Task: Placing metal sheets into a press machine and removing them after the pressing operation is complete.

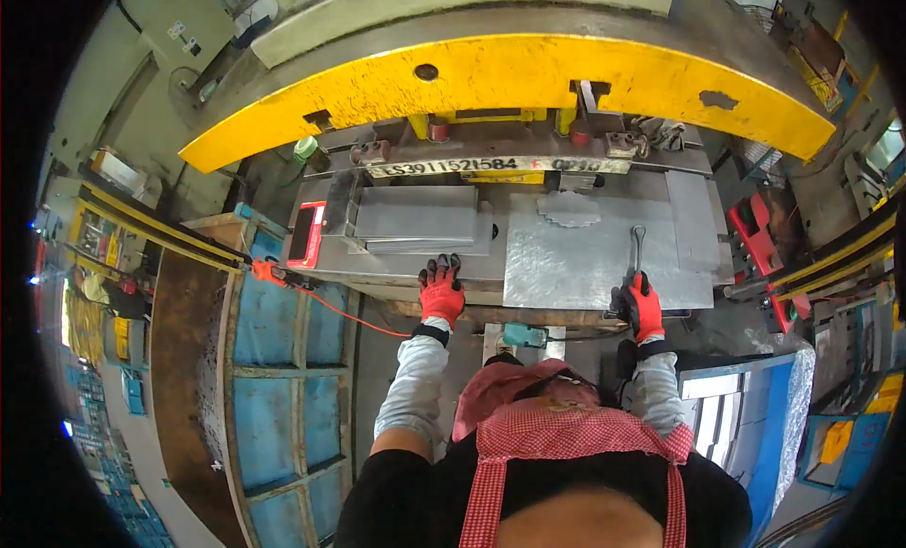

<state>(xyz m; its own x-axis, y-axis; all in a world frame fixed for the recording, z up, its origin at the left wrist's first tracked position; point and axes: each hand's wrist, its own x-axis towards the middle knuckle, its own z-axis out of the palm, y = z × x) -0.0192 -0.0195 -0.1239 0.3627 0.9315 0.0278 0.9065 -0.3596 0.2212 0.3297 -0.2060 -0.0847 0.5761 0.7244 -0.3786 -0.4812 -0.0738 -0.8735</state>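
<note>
My left hand [441, 291], in a red glove with dark fingertips, rests at the front edge of the metal press bed [387, 267]. Its fingers are spread, just in front of a stack of grey rectangular metal sheets [419, 211]. In my right hand [644, 308], gloved alike, is a slim metal tool with a looped end [638, 242], pointing away from me. That tool lies over a large shiny sheet [576, 269] on the bed's right half. Toward the back of this sheet sits a smaller grey metal piece with a jagged outline [569, 209].
A yellow press beam [510, 71] spans the far side above the bed. A narrow sheet [692, 219] lies at right; a dark flat device on a red pad [305, 235] is at left. Blue framed panels [269, 331] stand lower left, and a teal box [525, 335] sits before the bed.
</note>
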